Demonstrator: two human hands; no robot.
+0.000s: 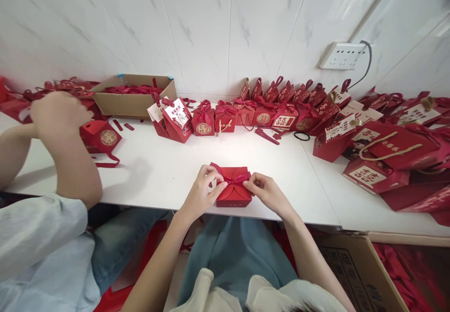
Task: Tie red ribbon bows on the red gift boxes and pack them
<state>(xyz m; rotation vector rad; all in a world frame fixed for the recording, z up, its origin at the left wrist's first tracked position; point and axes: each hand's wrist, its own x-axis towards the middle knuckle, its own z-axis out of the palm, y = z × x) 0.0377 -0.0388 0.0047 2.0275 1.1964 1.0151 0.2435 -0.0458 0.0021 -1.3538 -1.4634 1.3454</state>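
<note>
In front of me a small red gift box (234, 200) stands at the table's near edge. A dark red ribbon (235, 179) is knotted in a bow across its top. My left hand (206, 186) pinches the bow's left side between thumb and finger. On the other side, my right hand (263, 189) pinches the ribbon's right side, close to the box's upper right corner. The overlapping curved flaps of the lid show below the knot.
Finished-looking red boxes (263, 115) line the wall side, with more bags and boxes (390, 152) piled at right. A cardboard box of ribbons (133, 108) stands at back left. A co-worker's arms (70, 148) reach over another red box (101, 136). A black ring (301, 136) lies behind.
</note>
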